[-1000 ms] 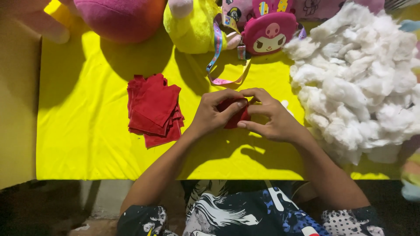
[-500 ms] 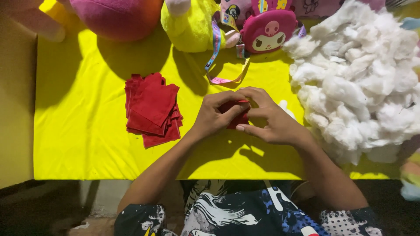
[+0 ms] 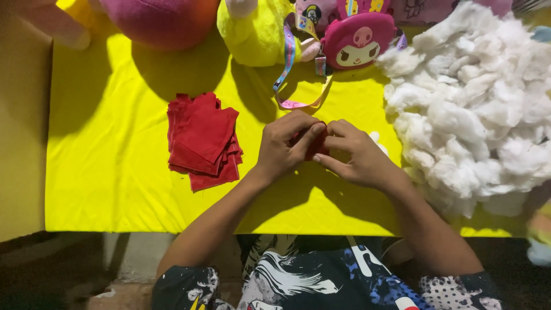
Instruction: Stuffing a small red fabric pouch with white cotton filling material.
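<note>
A yellow cloth covered the table, with a pink plush, a yellow plush and a pink character pouch on a ribbon strap along the far edge, and what looked like brown board at the left.

Table is covered w/ bright yellow cloth, lit hard from above; sharp shadows are thrown toward the near edge. A tan board is seen at left. Below the edge, dim floor and a pale block are made out.
</note>
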